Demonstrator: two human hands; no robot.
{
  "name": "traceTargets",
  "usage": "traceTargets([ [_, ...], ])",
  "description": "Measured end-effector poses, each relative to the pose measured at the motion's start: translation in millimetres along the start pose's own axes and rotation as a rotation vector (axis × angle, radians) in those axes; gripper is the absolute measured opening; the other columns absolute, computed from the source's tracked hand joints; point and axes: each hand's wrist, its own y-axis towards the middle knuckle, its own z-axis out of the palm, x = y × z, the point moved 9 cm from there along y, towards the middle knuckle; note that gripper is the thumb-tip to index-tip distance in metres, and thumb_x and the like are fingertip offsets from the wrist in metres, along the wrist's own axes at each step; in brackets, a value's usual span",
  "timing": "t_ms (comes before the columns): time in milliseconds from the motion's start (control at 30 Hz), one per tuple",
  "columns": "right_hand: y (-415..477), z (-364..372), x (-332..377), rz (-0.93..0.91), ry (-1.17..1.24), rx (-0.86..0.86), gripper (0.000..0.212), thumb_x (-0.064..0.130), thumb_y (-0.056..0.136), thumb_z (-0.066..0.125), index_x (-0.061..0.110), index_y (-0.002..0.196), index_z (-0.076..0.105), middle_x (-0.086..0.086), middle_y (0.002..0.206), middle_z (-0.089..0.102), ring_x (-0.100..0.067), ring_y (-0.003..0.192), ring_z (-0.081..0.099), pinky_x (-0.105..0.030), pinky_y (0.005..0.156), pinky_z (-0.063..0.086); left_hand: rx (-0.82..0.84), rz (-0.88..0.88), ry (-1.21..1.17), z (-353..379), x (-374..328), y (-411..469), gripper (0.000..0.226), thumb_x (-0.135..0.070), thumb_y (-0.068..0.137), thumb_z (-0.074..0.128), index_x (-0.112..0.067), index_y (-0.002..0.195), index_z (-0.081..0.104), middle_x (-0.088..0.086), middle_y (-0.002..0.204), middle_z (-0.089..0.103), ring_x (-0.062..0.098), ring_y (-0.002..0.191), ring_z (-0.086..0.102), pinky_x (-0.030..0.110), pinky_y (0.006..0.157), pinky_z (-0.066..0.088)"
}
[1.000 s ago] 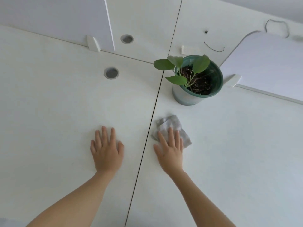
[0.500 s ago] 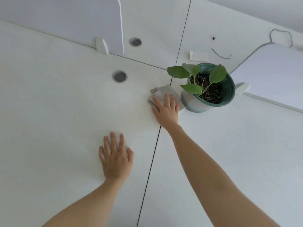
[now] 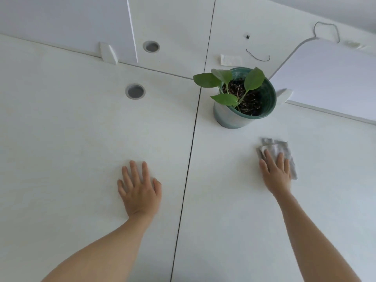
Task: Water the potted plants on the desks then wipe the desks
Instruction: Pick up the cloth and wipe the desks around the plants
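Note:
A small leafy plant in a green pot (image 3: 234,117) stands on the right white desk (image 3: 234,210), close to the seam between two desks. A crumpled grey cloth (image 3: 281,148) lies on that desk, in front of and to the right of the pot. My right hand (image 3: 277,174) presses flat on the cloth, fingers spread over its near half. My left hand (image 3: 139,190) rests flat and open on the left desk (image 3: 71,149), holding nothing.
White divider panels (image 3: 67,23) stand behind the desks, with another panel (image 3: 333,78) at the right. Two round cable holes (image 3: 135,91) sit at the back left. A thin dark wire (image 3: 258,55) and a small white strip (image 3: 231,60) lie behind the pot.
My right hand slid the cloth from in front of the pot up to the pot's left side, then back and across to its front right. My left hand stayed flat.

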Motion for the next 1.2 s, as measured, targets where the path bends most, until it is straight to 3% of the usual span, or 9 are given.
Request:
traceTargets([
  [167, -17.9, 16.1, 52.5, 0.184, 0.235, -0.04, 0.047, 0.046, 0.095, 0.029, 0.037, 0.141, 0.03, -0.003, 0.159, 0.003, -0.025, 0.146, -0.004, -0.041, 0.116, -0.004, 0.019, -0.011, -0.027, 0.1, 0.6, -1.1, 0.066, -0.037, 0.079, 0.022, -0.008, 0.132, 0.048, 0.023, 0.144, 0.039, 0.046, 0.132, 0.035, 0.06, 0.102, 0.027],
  [300, -77.5, 58.9, 143.4, -0.252, 0.138, 0.035, 0.046, 0.042, 0.094, 0.033, 0.034, 0.139, 0.037, -0.004, 0.158, 0.013, -0.026, 0.146, 0.0, -0.04, 0.117, 0.0, 0.038, 0.007, -0.026, -1.2, -1.3, -4.1, 0.065, -0.036, 0.08, 0.023, -0.007, 0.132, 0.048, 0.024, 0.145, 0.038, 0.046, 0.133, 0.033, 0.06, 0.102, 0.026],
  [367, -109.1, 71.6, 166.5, -0.406, 0.131, 0.077, 0.049, 0.041, 0.089, 0.029, 0.026, 0.128, 0.054, -0.008, 0.151, 0.033, -0.032, 0.143, 0.018, -0.045, 0.115, 0.014, 0.013, 0.023, -0.033, -4.9, -2.7, -6.3, 0.056, -0.032, 0.085, 0.034, -0.008, 0.134, 0.045, 0.023, 0.147, 0.034, 0.045, 0.135, 0.029, 0.059, 0.104, 0.023],
  [467, -135.6, 59.5, 168.4, -0.555, 0.12, -0.036, 0.035, 0.029, 0.081, 0.041, 0.022, 0.096, 0.072, -0.003, 0.118, 0.068, -0.032, 0.115, 0.059, -0.043, 0.093, 0.048, 0.064, 0.025, -0.033, -4.2, -0.6, -8.2, 0.058, -0.036, 0.091, 0.042, -0.015, 0.144, 0.028, 0.014, 0.156, 0.015, 0.035, 0.143, 0.009, 0.05, 0.112, 0.01],
  [567, -147.9, 41.4, 150.5, -0.67, 0.121, -0.13, 0.017, 0.016, 0.072, 0.061, 0.023, 0.079, 0.074, 0.008, 0.088, 0.075, -0.019, 0.088, 0.071, -0.023, 0.063, 0.057, 0.095, 0.032, -0.096, -10.9, 2.6, -6.8, 0.059, -0.046, 0.093, 0.035, -0.02, 0.145, 0.024, 0.007, 0.158, 0.007, 0.028, 0.145, 0.001, 0.043, 0.114, 0.005],
  [633, -152.7, 32.1, 134.2, -0.595, 0.097, -0.066, 0.02, 0.01, 0.075, 0.062, 0.022, 0.084, 0.074, 0.007, 0.088, 0.074, -0.017, 0.086, 0.069, -0.018, 0.055, 0.047, 0.158, 0.029, -0.169, -17.0, 5.4, -3.1, 0.054, -0.047, 0.094, 0.032, -0.022, 0.142, 0.03, 0.005, 0.158, 0.009, 0.026, 0.145, 0.003, 0.039, 0.115, 0.007],
  [767, -157.6, 35.5, 93.4, -0.267, 0.137, 0.101, 0.031, 0.016, 0.088, 0.045, 0.028, 0.101, 0.07, 0.0, 0.105, 0.069, -0.024, 0.096, 0.06, -0.026, 0.066, 0.036, 0.287, 0.153, -0.332, -31.9, 1.2, -14.7, 0.047, -0.044, 0.094, 0.039, -0.019, 0.133, 0.046, 0.005, 0.151, 0.03, 0.023, 0.141, 0.018, 0.038, 0.111, 0.02],
  [967, -205.1, 22.8, 50.4, 0.001, 0.57, 0.024, 0.014, 0.016, 0.086, 0.055, 0.024, 0.084, 0.066, -0.001, 0.079, 0.065, -0.02, 0.076, 0.057, -0.027, 0.061, 0.039, 0.291, 0.323, -0.506, -44.1, 29.4, -93.3, 0.037, -0.029, 0.093, 0.048, -0.015, 0.127, 0.053, 0.004, 0.146, 0.039, 0.017, 0.138, 0.028, 0.031, 0.11, 0.019],
  [1200, -287.7, 33.5, 19.4, 0.101, 0.744, -0.055, 0.026, 0.009, 0.085, 0.059, 0.023, 0.071, 0.042, 0.0, 0.063, 0.052, -0.016, 0.056, 0.046, -0.023, 0.05, 0.036, 0.337, 0.176, -0.616, -33.9, 115.6, -152.3, 0.03, -0.023, 0.092, 0.05, -0.011, 0.118, 0.059, 0.001, 0.113, 0.06, 0.018, 0.114, 0.054, 0.024, 0.088, 0.035],
])
